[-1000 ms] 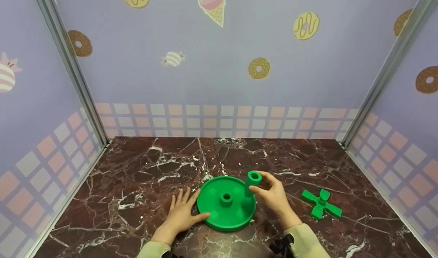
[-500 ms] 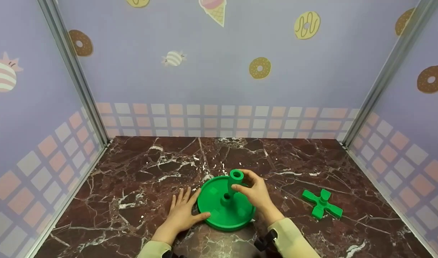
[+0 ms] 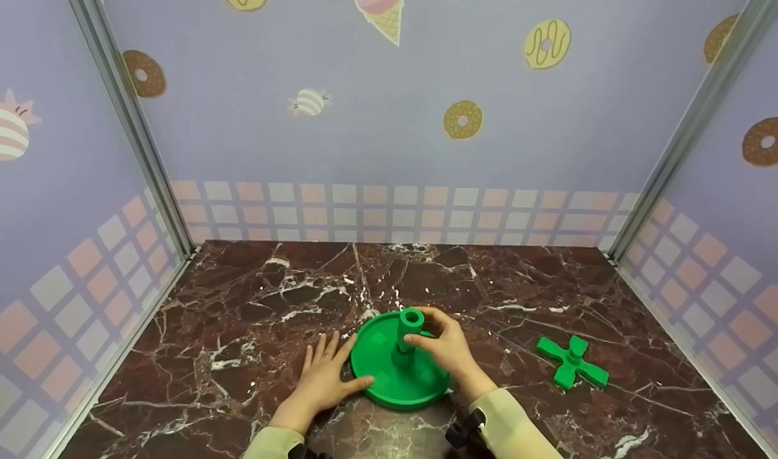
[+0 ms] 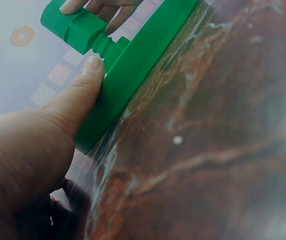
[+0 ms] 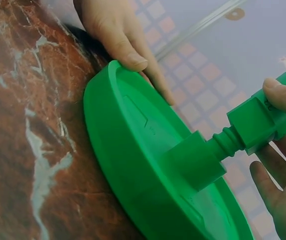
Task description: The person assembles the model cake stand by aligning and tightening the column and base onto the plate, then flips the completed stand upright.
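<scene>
My right hand [image 3: 452, 347] pinches a green hollow post with a threaded lower end [image 3: 410, 328] between thumb and fingers. Its ridged thread [image 5: 226, 141] meets the mouth of the raised socket [image 5: 195, 162] in the middle of a round green dish [image 3: 376, 366]. Part of the thread shows above the socket; how far the tip reaches inside is hidden. On the dish's left side, my left hand [image 3: 328, 380] lies with fingers spread on the table, its thumb resting on the rim.
A green cross-shaped piece with a central stub [image 3: 573, 362] lies on the marbled table [image 3: 287, 280], right of my right hand. Patterned wall panels [image 3: 389, 213] with metal corner posts enclose the table at the back and both sides.
My right hand has carried the post leftward from above the dish's right edge to the central socket, then lowered it slightly. The left hand has stayed at the rim.
</scene>
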`<state>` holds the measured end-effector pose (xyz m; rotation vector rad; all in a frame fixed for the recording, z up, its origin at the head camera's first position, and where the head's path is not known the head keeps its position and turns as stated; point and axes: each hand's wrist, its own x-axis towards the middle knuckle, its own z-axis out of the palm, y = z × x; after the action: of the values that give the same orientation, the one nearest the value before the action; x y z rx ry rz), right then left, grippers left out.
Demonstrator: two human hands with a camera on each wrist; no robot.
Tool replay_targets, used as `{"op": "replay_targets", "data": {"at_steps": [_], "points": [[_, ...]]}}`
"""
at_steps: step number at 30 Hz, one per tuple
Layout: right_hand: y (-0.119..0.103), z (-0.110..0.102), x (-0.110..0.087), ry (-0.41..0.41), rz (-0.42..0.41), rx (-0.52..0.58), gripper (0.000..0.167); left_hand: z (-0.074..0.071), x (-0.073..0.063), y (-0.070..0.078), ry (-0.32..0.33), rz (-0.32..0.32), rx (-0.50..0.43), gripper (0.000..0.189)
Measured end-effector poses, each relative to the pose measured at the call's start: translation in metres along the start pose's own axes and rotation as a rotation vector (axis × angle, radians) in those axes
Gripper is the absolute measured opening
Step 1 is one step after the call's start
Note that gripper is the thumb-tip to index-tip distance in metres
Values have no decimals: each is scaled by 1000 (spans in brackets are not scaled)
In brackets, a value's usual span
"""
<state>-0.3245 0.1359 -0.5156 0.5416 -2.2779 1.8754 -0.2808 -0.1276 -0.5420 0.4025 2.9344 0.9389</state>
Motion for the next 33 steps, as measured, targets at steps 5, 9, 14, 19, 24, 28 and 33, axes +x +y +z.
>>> {"op": "replay_targets", "data": {"at_steps": [5, 9, 14, 19, 24, 28, 33], "points": [[3, 2, -2, -7, 9, -12, 48, 1, 0, 0, -2, -6, -1, 97], [4, 2, -2, -16, 24, -16, 49, 2, -1, -1, 4, -5, -7, 97], [3, 1, -2, -54, 5, -23, 51, 3, -2, -1, 2, -14, -14, 97], [1, -3, -1, -109, -15, -26, 52, 2, -1, 0, -2, -20, -12, 97], [1, -5, -1, -113, -28, -53, 51, 1, 0, 0, -1, -20, -2, 97], [1, -2, 0, -77, -42, -68, 48, 1, -1, 0, 0, -18, -7, 97], [1, 5, -1, -8, -51, -98, 47, 1, -1, 0, 5, -12, -8, 97]]}}
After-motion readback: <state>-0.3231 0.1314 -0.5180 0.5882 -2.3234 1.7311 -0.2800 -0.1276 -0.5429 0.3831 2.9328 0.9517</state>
